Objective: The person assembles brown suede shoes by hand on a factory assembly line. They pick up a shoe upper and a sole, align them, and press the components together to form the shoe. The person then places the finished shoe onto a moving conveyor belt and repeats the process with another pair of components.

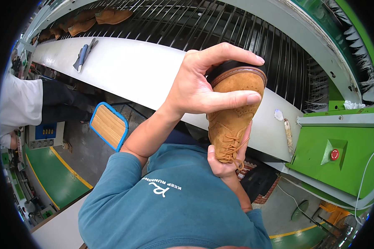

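A tan suede lace-up shoe (232, 114) with a dark sole is held up in front of my chest, its toe pointing away. My left hand (195, 83) grips the toe end, thumb across the upper and fingers reaching over to the sole side. At the heel end, my right hand (225, 167) is wrapped round the shoe beside its tan laces; part of this hand is hidden behind it.
Beyond me runs a white ledge (124, 62) carrying a blue-handled tool (83, 54). Behind it, several brown shoes (112, 16) rest on a rack of dark rods. Right stands a green machine (316, 166) with a red button (334, 155); left, a blue-framed stool (109, 126) and another person (23, 99).
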{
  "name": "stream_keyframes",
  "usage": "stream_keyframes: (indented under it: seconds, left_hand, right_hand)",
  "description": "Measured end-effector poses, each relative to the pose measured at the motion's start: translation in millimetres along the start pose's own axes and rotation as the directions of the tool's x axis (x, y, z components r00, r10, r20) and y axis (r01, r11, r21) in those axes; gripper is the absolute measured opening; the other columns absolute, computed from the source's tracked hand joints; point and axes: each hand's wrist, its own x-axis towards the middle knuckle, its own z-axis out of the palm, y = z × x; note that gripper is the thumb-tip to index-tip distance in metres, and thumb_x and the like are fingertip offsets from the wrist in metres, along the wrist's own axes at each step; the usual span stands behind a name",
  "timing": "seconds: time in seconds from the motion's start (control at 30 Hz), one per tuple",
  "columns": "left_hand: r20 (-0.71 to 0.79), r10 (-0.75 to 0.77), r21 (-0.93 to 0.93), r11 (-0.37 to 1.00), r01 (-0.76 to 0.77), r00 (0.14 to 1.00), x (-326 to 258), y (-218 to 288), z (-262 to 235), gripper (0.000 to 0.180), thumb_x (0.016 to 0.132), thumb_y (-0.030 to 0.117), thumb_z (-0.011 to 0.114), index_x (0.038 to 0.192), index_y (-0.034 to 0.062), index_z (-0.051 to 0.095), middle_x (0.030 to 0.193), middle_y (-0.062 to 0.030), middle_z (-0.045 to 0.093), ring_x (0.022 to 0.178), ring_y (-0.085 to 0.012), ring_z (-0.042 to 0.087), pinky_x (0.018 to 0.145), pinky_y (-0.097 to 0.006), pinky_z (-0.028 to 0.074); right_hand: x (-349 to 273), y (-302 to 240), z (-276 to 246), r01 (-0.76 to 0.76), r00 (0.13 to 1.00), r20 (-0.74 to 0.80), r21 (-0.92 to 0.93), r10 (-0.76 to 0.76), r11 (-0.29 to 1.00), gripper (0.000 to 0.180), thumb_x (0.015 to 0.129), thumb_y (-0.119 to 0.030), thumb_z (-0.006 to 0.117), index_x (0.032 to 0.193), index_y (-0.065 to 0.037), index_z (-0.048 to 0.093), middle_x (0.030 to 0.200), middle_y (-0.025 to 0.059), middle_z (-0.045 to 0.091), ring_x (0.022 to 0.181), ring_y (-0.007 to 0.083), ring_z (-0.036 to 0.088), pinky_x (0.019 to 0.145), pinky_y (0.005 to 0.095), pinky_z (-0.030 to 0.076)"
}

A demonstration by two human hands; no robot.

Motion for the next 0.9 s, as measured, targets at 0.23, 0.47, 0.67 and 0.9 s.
stream_keyframes:
  seconds: [0.23, 0.47, 0.67, 0.9]
  left_hand:
    - [0.001, -0.029, -0.025, 0.999, 0.029, 1.0, 1, 4, 1, 0.054, 0.082, 0.002, 0.095, 0.13, -0.0037, 0.073, 0.121, -0.0171, 0.079, 0.108, -0.022, 0.079, 0.094, -0.034, 0.066]
    - [-0.012, -0.079, -0.023, 0.997, 0.078, 0.997, 12, 19, 12, 0.063, 0.081, 0.009, 0.099, 0.136, -0.0017, 0.072, 0.122, -0.0156, 0.08, 0.114, -0.0205, 0.078, 0.101, -0.035, 0.062]
    - [0.041, -0.209, -0.12, 0.97, 0.212, 0.977, -17, -1, 8, 0.065, 0.084, 0.012, 0.098, 0.141, -0.0022, 0.069, 0.127, -0.0172, 0.079, 0.12, -0.0237, 0.077, 0.11, -0.038, 0.059]
    - [-0.052, -0.236, -0.084, 0.969, 0.232, 0.97, -29, -15, 18, 0.05, 0.087, 0.006, 0.093, 0.133, -0.0022, 0.076, 0.119, -0.0145, 0.082, 0.11, -0.0225, 0.081, 0.099, -0.035, 0.066]
  right_hand:
    - [1, 0, -4, 0.002, 1.0, 0.01, -0.069, -0.002, 0.998, 0.118, 0.077, -0.004, 0.077, 0.174, 0.01, 0.011, 0.166, 0.0269, 0.044, 0.148, 0.0358, 0.055, 0.119, 0.0429, 0.047]
    - [8, -6, -11, -0.041, 0.999, -0.011, 0.129, 0.042, 0.991, 0.114, 0.08, 0.0, 0.073, 0.176, 0.004, 0.011, 0.169, 0.0239, 0.04, 0.153, 0.0352, 0.048, 0.125, 0.0464, 0.041]
    - [14, -6, -34, -0.118, 0.981, -0.104, 0.345, 0.163, 0.931, 0.1, 0.08, -0.004, 0.066, 0.172, 0.002, 0.026, 0.165, 0.0233, 0.045, 0.152, 0.0401, 0.048, 0.127, 0.0542, 0.041]
    - [25, 5, -56, -0.138, 0.96, -0.125, 0.569, 0.251, 0.811, 0.088, 0.081, -0.01, 0.062, 0.165, 0.0, 0.04, 0.154, 0.0192, 0.058, 0.141, 0.038, 0.059, 0.119, 0.0557, 0.049]
